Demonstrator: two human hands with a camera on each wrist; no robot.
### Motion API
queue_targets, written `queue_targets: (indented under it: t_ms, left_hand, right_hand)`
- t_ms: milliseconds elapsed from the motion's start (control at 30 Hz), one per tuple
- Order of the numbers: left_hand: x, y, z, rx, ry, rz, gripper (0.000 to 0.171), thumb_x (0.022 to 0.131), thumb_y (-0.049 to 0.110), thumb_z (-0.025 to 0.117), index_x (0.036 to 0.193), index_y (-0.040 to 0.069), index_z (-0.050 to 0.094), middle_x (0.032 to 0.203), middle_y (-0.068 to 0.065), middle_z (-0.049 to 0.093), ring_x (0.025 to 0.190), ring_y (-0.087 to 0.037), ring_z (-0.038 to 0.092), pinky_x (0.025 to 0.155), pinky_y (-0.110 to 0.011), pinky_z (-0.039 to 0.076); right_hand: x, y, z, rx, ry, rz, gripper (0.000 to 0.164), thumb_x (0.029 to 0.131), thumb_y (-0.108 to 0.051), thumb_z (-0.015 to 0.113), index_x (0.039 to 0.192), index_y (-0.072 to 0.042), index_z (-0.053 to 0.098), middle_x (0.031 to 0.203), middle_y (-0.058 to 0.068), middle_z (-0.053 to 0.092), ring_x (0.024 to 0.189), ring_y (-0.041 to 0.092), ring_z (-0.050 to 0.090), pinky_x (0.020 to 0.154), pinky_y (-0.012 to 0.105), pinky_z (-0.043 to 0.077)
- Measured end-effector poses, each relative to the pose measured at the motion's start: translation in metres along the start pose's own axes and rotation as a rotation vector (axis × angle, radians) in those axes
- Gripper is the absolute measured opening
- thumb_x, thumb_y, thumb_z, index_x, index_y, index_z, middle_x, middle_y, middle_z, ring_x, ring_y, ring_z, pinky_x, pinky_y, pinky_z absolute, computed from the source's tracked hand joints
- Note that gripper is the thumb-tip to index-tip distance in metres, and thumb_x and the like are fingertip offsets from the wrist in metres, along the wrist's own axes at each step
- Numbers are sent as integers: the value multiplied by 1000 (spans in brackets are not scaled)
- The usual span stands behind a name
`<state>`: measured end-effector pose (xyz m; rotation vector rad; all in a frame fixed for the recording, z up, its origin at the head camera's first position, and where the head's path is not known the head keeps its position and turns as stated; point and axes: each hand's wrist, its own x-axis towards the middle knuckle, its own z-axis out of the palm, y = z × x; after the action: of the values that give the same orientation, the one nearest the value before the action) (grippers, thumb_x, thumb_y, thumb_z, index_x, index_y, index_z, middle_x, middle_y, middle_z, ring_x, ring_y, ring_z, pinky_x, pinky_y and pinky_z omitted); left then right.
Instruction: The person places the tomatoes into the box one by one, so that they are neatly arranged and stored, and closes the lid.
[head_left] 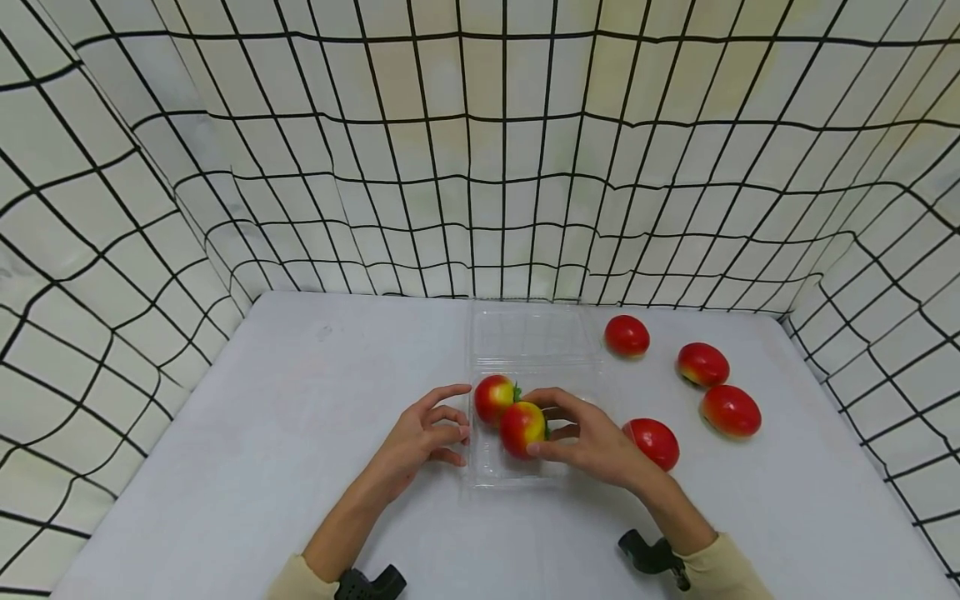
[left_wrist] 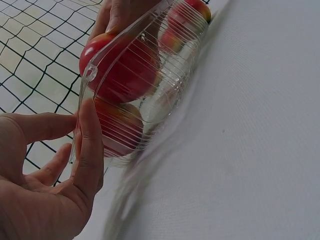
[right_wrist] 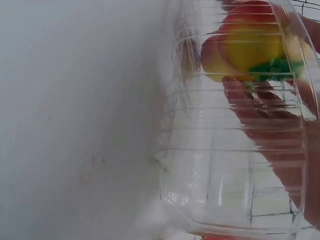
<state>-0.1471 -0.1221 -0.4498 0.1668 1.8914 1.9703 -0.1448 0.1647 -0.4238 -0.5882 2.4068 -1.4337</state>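
A clear plastic clamshell box [head_left: 517,481] lies with its lid [head_left: 534,335] folded back. My right hand [head_left: 588,440] holds a red and yellow tomato [head_left: 521,431] with a green stem, over the box's left half. Just behind it, a second tomato [head_left: 492,397] sits at the left side of the box. With fingertips on both sides of the wall, my left hand [left_wrist: 55,175] pinches the rim of the box [left_wrist: 84,95]. Through the ribbed wall in the right wrist view, my right fingers show beside the green stem [right_wrist: 275,69].
On the white table [head_left: 337,375], several red tomatoes lie to the right: one by the lid [head_left: 627,336], two together farther right [head_left: 702,364], and one [head_left: 654,442] beside my right wrist. Black netting [head_left: 504,177] over white walls encloses the back and sides.
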Motion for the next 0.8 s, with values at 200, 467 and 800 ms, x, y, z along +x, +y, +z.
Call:
queue_targets:
  t_ms: [200,467,800]
  left_hand:
    - [0,0,0,1,3,-7,61,98,10,67,154,13,44,105,-6,63,92,-21,67,75,-33,66]
    - [1,0,-1,8,0,-4,61,98,11,67,155,13,44,105,-6,63,91,-18,66,76,-32,66]
    - [1,-1,0,3,9,-19,60,98,11,67,154,17,45,102,-1,64,90,-16,67,76,-34,66]
  right_hand:
    - [0,1,2,-12,-6,-35,62,87,-29,84,142,-19,57,144,8,59,126,29,60,98,34,62]
    - [2,-3,4,-32,-24,-24,62,87,-30,85,142,-21,58,143,6,61,125,26,61,97,33,62]
    - [3,-4,8,-23,-69,-4,65,85,-26,86,143,-20,57,142,5,61,127,26,60,98,39,62]
